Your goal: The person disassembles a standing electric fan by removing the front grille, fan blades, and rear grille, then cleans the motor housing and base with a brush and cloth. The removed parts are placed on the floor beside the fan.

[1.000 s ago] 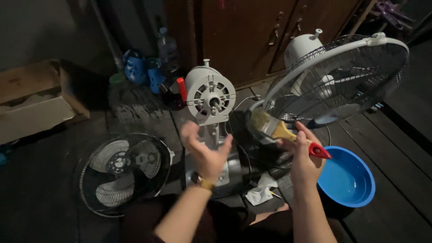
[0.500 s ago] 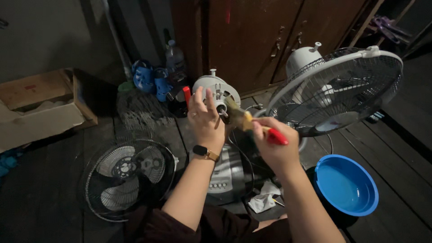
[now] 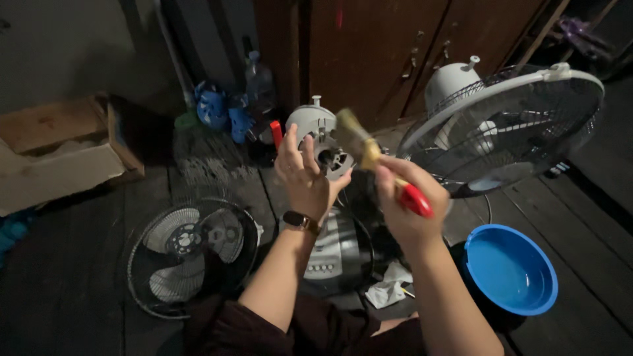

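Lifted since before, paintbrush (image 3: 369, 153) fisted in right hand (image 3: 405, 204); left hand (image 3: 303, 175) grips motor housing (image 3: 321, 135).

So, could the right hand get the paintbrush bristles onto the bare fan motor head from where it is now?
Probably yes. The right hand holds the paintbrush with its bristles right at the fan motor head. The left hand grips the head's lower left, leaving the upper face open.
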